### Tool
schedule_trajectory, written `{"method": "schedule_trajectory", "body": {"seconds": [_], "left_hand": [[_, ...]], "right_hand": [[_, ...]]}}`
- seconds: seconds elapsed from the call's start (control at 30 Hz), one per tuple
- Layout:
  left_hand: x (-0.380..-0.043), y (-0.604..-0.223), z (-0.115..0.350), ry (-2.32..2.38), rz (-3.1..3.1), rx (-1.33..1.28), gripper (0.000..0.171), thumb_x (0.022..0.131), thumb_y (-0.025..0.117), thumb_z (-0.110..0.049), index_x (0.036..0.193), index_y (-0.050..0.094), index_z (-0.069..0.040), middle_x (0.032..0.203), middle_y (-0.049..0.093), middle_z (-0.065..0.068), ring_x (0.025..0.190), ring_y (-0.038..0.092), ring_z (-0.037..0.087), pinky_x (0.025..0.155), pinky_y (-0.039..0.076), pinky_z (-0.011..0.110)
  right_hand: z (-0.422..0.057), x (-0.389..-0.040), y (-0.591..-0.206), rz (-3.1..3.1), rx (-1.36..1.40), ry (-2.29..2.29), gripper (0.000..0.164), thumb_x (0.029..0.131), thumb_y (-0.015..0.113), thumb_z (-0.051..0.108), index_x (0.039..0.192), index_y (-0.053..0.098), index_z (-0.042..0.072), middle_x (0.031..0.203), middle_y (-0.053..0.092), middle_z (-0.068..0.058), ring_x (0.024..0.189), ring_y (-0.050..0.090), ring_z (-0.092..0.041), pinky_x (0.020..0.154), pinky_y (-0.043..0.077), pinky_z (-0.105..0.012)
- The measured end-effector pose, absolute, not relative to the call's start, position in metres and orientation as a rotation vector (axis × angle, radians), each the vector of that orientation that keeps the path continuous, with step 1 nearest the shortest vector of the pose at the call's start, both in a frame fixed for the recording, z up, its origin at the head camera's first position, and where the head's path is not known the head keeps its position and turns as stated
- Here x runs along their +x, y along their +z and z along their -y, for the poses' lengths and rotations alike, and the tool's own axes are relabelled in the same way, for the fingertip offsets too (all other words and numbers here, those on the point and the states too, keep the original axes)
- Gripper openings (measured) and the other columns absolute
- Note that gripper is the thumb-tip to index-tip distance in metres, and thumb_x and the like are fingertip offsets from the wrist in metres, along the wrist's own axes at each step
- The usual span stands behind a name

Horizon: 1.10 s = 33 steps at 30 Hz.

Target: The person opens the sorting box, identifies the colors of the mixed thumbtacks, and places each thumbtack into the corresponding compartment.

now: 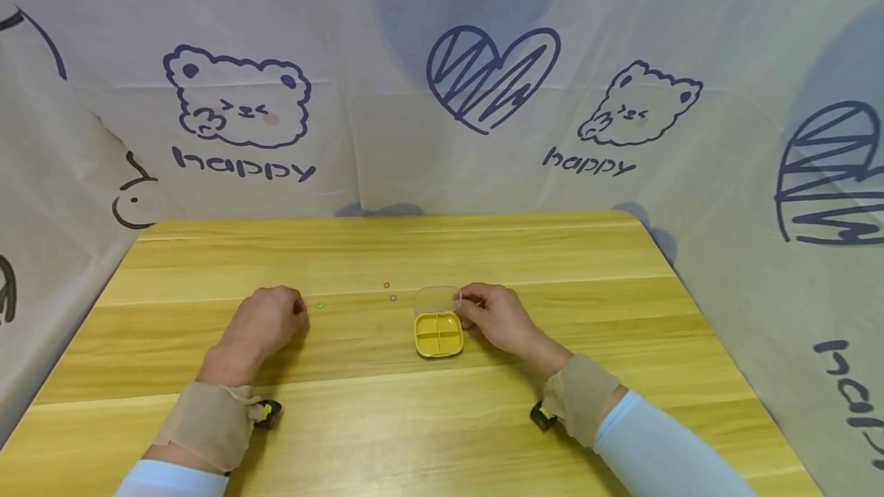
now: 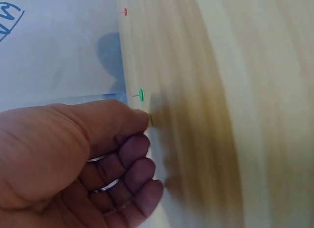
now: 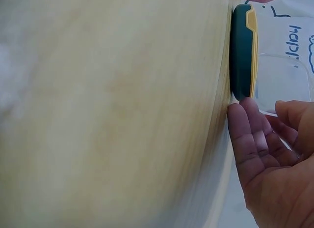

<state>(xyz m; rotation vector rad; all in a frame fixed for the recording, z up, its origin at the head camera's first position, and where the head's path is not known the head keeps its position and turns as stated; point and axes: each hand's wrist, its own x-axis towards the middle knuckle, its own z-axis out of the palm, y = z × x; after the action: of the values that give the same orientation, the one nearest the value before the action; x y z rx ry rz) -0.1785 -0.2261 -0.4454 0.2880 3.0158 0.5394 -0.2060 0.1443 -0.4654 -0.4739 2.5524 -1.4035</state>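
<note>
My left hand (image 1: pixel 265 317) is low over the table's left part, fingers curled, with the thumb and fingertips at a small yellow thumbtack (image 2: pixel 151 120). Just beyond the thumb, a green thumbtack (image 2: pixel 141 95) lies with its pin sticking out; in the head view it is right of the hand. A yellow four-compartment box (image 1: pixel 438 334) with a dark green underside (image 3: pixel 241 51) sits at the middle, its clear lid (image 1: pixel 437 299) raised at the back. My right hand (image 1: pixel 499 317) pinches the lid's right edge between thumb and fingers, the lower fingers beside the box.
An orange-red thumbtack (image 1: pixel 387 284) and a pink-purple one (image 1: pixel 394 297) lie on the wooden table (image 1: pixel 387 428), between the left hand and the box. A printed white cloth (image 1: pixel 387 152) hangs behind the table's far edge and along its sides.
</note>
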Motion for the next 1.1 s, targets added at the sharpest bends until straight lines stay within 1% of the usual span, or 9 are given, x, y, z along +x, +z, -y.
{"method": "schedule_trajectory", "body": {"seconds": [0.17,0.3,0.43,0.53,0.63,0.77,0.9,1.0,1.1], "left_hand": [[-0.175,-0.441,0.221,0.587,-2.983,0.232,0.011,0.085,0.058,-0.009,0.075,0.063,-0.010,0.068,0.057,0.003,0.060,0.047,0.019,0.055,0.037,0.032],[-0.171,-0.437,0.213,0.701,-2.960,0.197,0.012,0.090,0.057,-0.014,0.081,0.063,-0.010,0.071,0.059,0.003,0.061,0.047,0.018,0.056,0.038,0.032],[-0.166,-0.431,0.203,0.833,-2.969,0.158,0.013,0.094,0.056,-0.019,0.090,0.065,-0.011,0.081,0.064,0.004,0.065,0.050,0.019,0.061,0.042,0.034],[-0.162,-0.427,0.194,1.030,-2.926,0.098,0.020,0.097,0.055,-0.027,0.098,0.066,-0.011,0.090,0.066,0.005,0.072,0.054,0.021,0.066,0.045,0.035],[-0.159,-0.424,0.186,1.342,-2.764,0.028,0.029,0.099,0.053,-0.034,0.107,0.065,-0.009,0.103,0.066,0.011,0.087,0.060,0.026,0.074,0.052,0.039],[-0.155,-0.425,0.178,1.745,-2.459,-0.077,0.036,0.099,0.054,-0.035,0.112,0.062,-0.002,0.108,0.060,0.015,0.100,0.057,0.030,0.086,0.054,0.043],[-0.152,-0.432,0.172,2.124,-2.060,-0.176,0.031,0.098,0.057,-0.029,0.112,0.059,-0.001,0.101,0.057,0.006,0.095,0.054,0.022,0.086,0.053,0.034],[-0.149,-0.438,0.168,2.404,-1.641,-0.187,0.019,0.097,0.058,-0.022,0.106,0.060,-0.005,0.096,0.058,0.001,0.092,0.054,0.016,0.082,0.052,0.027],[-0.145,-0.443,0.162,2.595,-1.242,-0.132,0.010,0.099,0.054,-0.017,0.099,0.061,-0.009,0.093,0.060,0.000,0.088,0.053,0.015,0.077,0.051,0.024]], "right_hand": [[-0.144,-0.205,-0.466,-2.553,-0.440,-1.409,0.021,0.096,0.060,0.021,0.106,0.068,0.004,0.083,0.068,-0.008,0.070,0.066,-0.020,0.060,0.058,-0.033],[-0.142,-0.206,-0.466,-2.568,-0.449,-1.395,0.020,0.096,0.060,0.020,0.105,0.068,0.004,0.083,0.069,-0.008,0.070,0.066,-0.019,0.059,0.058,-0.032],[-0.142,-0.206,-0.466,-2.574,-0.447,-1.387,0.020,0.096,0.060,0.020,0.105,0.068,0.004,0.084,0.068,-0.007,0.069,0.066,-0.019,0.059,0.058,-0.032],[-0.142,-0.207,-0.466,-2.572,-0.435,-1.383,0.019,0.096,0.060,0.020,0.104,0.069,0.005,0.084,0.068,-0.007,0.069,0.065,-0.018,0.059,0.058,-0.032],[-0.143,-0.207,-0.466,-2.570,-0.430,-1.385,0.018,0.096,0.060,0.019,0.104,0.069,0.005,0.084,0.068,-0.008,0.069,0.065,-0.018,0.059,0.058,-0.032],[-0.143,-0.207,-0.466,-2.564,-0.433,-1.400,0.017,0.096,0.061,0.018,0.103,0.069,0.004,0.084,0.068,-0.008,0.068,0.065,-0.018,0.059,0.058,-0.032],[-0.143,-0.207,-0.466,-2.543,-0.423,-1.419,0.018,0.096,0.060,0.018,0.104,0.068,0.004,0.085,0.068,-0.010,0.068,0.065,-0.018,0.059,0.058,-0.034],[-0.143,-0.206,-0.465,-2.528,-0.416,-1.429,0.018,0.096,0.060,0.018,0.104,0.068,0.004,0.086,0.069,-0.011,0.069,0.065,-0.019,0.060,0.059,-0.035],[-0.143,-0.205,-0.464,-2.524,-0.406,-1.433,0.019,0.096,0.060,0.018,0.104,0.069,0.003,0.087,0.069,-0.012,0.069,0.066,-0.019,0.061,0.059,-0.035]]}}
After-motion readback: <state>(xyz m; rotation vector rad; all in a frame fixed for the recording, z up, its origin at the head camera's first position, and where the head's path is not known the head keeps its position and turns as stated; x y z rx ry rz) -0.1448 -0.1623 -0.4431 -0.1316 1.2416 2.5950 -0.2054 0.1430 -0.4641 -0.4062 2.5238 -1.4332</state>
